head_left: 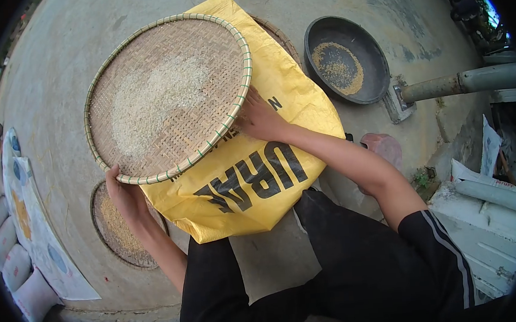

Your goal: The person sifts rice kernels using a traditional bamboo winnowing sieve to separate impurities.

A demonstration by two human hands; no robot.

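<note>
Left hand point(126, 194) and right hand point(259, 120) are clutching the round woven bamboo tray point(215, 62), a tilt risking pale grain point(152, 102) sliding off.

Concrete floor point(60, 73) w/ yellow sack point(254, 185) spread flat. Dark pan point(371, 51) w/ grain up-right of sack; flat basket point(101, 232) w/ grain just left; white bags point(3, 238) far left.

One camera on my head looks steeply down; it sits close above the round woven bamboo tray point(214, 44) and grey concrete floor point(54, 73).
</note>
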